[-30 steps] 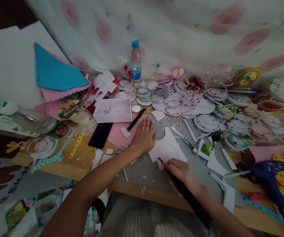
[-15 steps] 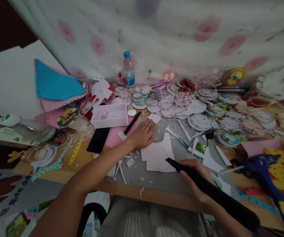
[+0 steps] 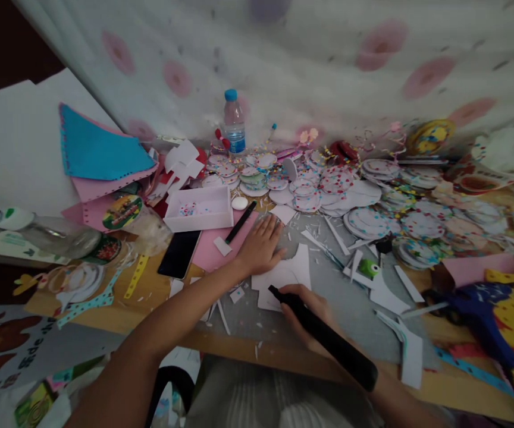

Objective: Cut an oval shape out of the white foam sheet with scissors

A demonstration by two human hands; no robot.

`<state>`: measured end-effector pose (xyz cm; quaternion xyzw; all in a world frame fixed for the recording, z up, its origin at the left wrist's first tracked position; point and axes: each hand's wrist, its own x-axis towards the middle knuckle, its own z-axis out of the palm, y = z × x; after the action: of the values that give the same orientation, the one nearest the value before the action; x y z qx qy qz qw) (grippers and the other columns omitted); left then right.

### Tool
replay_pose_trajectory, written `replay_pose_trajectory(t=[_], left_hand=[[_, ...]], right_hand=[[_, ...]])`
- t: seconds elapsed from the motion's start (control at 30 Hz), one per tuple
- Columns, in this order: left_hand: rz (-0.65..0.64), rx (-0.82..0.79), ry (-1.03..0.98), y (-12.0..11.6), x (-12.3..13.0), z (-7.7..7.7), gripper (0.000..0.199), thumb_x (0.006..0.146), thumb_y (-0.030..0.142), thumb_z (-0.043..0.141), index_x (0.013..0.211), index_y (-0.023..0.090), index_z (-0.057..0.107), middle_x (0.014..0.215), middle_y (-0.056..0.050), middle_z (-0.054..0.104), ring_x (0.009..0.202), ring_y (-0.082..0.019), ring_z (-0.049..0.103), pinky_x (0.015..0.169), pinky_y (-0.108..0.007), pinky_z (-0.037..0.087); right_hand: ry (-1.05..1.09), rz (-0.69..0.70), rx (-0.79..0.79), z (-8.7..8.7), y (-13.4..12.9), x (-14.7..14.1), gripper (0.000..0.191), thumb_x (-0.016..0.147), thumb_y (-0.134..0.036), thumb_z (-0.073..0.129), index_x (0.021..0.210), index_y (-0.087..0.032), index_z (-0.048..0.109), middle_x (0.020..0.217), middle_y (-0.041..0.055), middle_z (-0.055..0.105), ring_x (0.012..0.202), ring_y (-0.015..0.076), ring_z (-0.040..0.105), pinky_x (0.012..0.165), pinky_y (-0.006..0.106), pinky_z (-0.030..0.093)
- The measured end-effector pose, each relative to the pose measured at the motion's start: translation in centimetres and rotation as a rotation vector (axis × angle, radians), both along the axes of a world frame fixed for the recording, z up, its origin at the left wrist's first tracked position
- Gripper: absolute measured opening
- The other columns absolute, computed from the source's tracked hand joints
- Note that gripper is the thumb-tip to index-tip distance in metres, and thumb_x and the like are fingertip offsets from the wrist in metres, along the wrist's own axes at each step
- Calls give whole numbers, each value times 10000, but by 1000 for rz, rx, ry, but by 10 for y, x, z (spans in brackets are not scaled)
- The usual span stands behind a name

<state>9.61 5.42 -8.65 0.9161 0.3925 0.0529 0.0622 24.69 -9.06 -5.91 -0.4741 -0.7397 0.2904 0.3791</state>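
My left hand (image 3: pixel 261 245) lies flat with its fingers spread, pressing the upper left of a white sheet (image 3: pixel 292 270). The sheet has a stepped lower left corner and a notched top edge. In my right hand (image 3: pixel 306 312) is a thick black pen-shaped tool (image 3: pixel 328 336), gripped like a pen and slanting down to the left. Its narrow tip is over the sheet's lower left part; whether it touches cannot be made out. Under the sheet is a grey mat (image 3: pixel 257 326) strewn with small white scraps.
Decorated round white discs (image 3: pixel 368 223) are piled along the back. A white box (image 3: pixel 198 223), a black phone (image 3: pixel 179 254) and a black-handled brush-like tool (image 3: pixel 241 223) lie left. A water bottle (image 3: pixel 234 122) stands behind. To the right are a blue glue gun (image 3: pixel 484 315) and cut pieces (image 3: pixel 411 353).
My right hand has moved left with the black tool, from the sheet's right side to its lower left. The sheet has lost a strip on its right; a curved cut piece now lies apart at right.
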Motion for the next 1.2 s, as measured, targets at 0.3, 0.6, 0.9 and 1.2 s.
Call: replay_pose_trajectory(t=[0.3, 0.6, 0.9, 1.2], left_hand=[[46, 2, -11, -2, 1, 1, 723, 919, 470, 364, 1453, 2, 229, 1551, -228, 156, 1450, -298, 99, 1165, -425, 112], [128, 13, -31, -5, 3, -2, 743, 914, 450, 371, 1440, -50, 212, 1543, -255, 149, 1443, -320, 124, 1161, -425, 131], [132, 6, -31, -4, 4, -2, 742, 919, 461, 353, 1439, -51, 215, 1543, -259, 141, 1444, -322, 113, 1166, -425, 114], [129, -17, -27, -3, 4, -3, 738, 921, 458, 328, 1452, -33, 181, 1552, -239, 122, 1450, -304, 86, 1171, -425, 89]], right_hand=[[-50, -50, 119, -8, 0, -17, 188, 846, -171, 525, 1027, -222, 524, 733, 20, 615, 622, 158, 625, 532, 247, 495], [-90, -29, 146, -10, -1, -13, 208, 842, -162, 521, 1042, -217, 522, 718, 15, 591, 609, 152, 612, 548, 250, 501], [-120, -12, 167, -8, -1, -18, 223, 824, -130, 498, 1031, -212, 516, 691, 7, 569, 584, 151, 585, 527, 243, 468], [-149, 28, 196, -7, -5, -23, 222, 797, -71, 465, 969, -204, 509, 638, -4, 513, 550, 159, 506, 502, 261, 392]])
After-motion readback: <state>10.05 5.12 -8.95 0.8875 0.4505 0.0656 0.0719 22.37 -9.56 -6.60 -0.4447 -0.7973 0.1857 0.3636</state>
